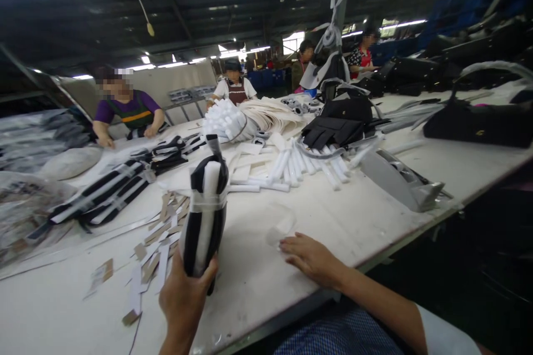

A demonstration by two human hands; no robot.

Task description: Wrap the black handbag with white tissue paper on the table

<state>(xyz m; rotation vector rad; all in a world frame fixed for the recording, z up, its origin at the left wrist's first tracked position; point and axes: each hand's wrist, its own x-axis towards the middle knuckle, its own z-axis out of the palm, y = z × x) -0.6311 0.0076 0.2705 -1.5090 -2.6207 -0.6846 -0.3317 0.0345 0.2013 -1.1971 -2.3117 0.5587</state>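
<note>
My left hand (183, 299) grips a black and white bundle of straps (206, 211), held upright above the white table (353, 222) and wrapped round the middle with clear tape. My right hand (310, 258) rests flat on the table near its front edge, fingers apart, next to a thin clear plastic piece (281, 227). Loose strips of paper and card (156, 249) lie scattered just left of the bundle.
White rolled tubes (303, 163), black folded pieces (337, 127), a grey metal tool (400, 177) and a black bag (478, 122) lie farther back. More black and white straps (112, 188) sit at left. Several other people work at the far side of the table.
</note>
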